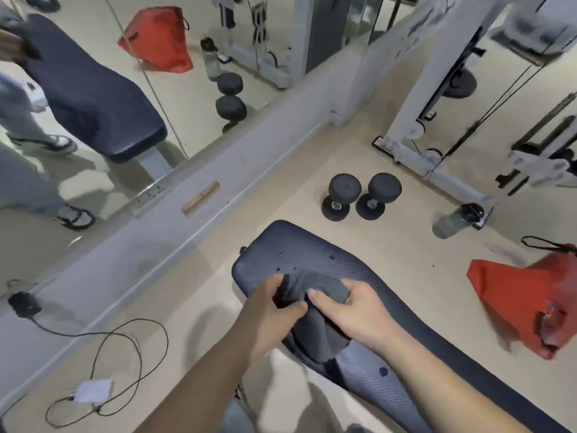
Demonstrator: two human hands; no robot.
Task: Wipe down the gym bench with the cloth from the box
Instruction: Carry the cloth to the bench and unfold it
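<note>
- Your left hand (271, 310) grips one end of the grey cloth (327, 287). Its fingers (276, 284) curl over the bunched fabric, and their tips are buried in the folds.
- Your right hand (352, 310) holds the other end. The thumb lies on top and the other fingers wrap round the far side, so their tips are out of sight.
- The cloth is bunched between the two sets of fingers, and a tail of it hangs below them over the near edge of the bench (312, 251). You cannot tell whether the bunch itself touches the pad.
- The bench runs from just beyond your fingers down to the lower right, where the frame cuts it off. Your forearms cover part of the pad and its legs are hidden.
- A few dark spots mark the pad just beyond your fingers, too small to identify.
- On the floor well beyond your fingers, two dumbbells (362, 195) sit side by side, with a dark, blurred bottle (456, 221) to their right.
- Right of your right fingers lies a red bag (515, 304), clipped by the frame edge.
- Left of your left fingers a black cable (137, 348) loops across the floor to a small white thing (93, 390), too blurred to name.
- The mirror (193, 98) up to the left of your fingers repeats the bench, bag and dumbbells.
</note>
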